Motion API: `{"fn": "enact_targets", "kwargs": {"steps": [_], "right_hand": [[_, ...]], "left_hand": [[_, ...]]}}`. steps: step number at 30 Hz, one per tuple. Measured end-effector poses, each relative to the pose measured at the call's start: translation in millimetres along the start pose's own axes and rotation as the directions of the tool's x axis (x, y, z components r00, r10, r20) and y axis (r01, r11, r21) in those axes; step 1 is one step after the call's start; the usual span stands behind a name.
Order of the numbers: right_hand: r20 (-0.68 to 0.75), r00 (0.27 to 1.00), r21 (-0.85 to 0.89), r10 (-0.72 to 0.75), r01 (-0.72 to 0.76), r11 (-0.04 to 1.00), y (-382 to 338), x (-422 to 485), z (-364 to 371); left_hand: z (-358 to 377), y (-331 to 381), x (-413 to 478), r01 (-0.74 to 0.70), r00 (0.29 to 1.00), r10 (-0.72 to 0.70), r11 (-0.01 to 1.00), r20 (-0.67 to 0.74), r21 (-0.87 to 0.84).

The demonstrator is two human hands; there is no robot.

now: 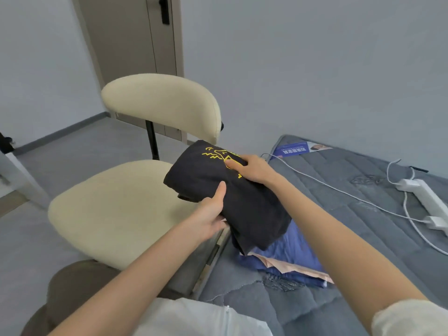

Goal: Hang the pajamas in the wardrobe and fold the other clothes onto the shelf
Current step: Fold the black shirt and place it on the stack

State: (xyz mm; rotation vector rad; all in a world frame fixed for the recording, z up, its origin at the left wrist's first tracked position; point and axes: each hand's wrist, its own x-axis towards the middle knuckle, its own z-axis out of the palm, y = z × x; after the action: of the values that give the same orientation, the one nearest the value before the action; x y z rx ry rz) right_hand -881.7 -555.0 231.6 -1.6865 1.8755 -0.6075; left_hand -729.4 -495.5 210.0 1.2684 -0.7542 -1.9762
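On my feed, both hands are on a folded dark garment (225, 190) with a yellow line design (218, 155) stitched near its far end. It is held up in the air, over the gap between the chair (116, 214) and the edge of the bed (351, 226).

My left hand (211, 214) grips the near left edge. The thumb lies flat on top of the cloth and the fingers are curled underneath, mostly hidden. My right hand (253, 169) holds the far end, thumb pressed down on the yellow design and fingers wrapped round the fold beyond it. Both hands are closed firmly on the cloth, with nothing else in them.

The lower end of the bundle droops toward the bed. A blue garment (291, 248) lies there with a peach one (291, 265) tucked against it, both at the bed's near left edge. I cannot tell whether the dark cloth is touching the blue one or just hanging above it.

The chair is cream, padded, and just beside the bed. On the grey quilted bed cover a white power strip (421, 195) lies at the right. A white cable (327, 185) runs across toward a blue leaflet (294, 149) at the far corner. A grey-brown door (135, 32) stands behind the chair.
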Motion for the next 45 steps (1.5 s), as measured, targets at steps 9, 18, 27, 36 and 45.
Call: {"fn": "enact_targets", "kwargs": {"steps": [9, 18, 27, 36, 45], "right_hand": [[-0.145, 0.988, -0.143, -0.044, 0.023, 0.989, 71, -45, -63], [-0.022, 0.999, -0.174, -0.037, 0.032, 0.984, 135, -60, -48], [-0.033, 0.987, -0.311, -0.154, 0.136, 0.941, 122, -49, -61], [0.059, 0.99, -0.345, -0.129, 0.142, 0.928, 124, -51, -60], [-0.081, 0.994, -0.298, -0.077, 0.049, 0.953, 159, -59, -26]], "left_hand": [[100, -67, -3, -0.103, 0.994, 0.101, 0.992, 0.036, 0.079], [114, -124, 1, 0.133, 0.978, -0.121, 0.989, 0.171, -0.059], [125, -126, 1, 0.188, 0.967, -0.113, 0.921, 0.23, -0.341], [127, -131, -8, 0.378, 0.903, -0.322, 0.911, 0.285, -0.168], [80, -127, 0, 0.147, 0.893, -0.364, 0.791, 0.263, 0.594]]}}
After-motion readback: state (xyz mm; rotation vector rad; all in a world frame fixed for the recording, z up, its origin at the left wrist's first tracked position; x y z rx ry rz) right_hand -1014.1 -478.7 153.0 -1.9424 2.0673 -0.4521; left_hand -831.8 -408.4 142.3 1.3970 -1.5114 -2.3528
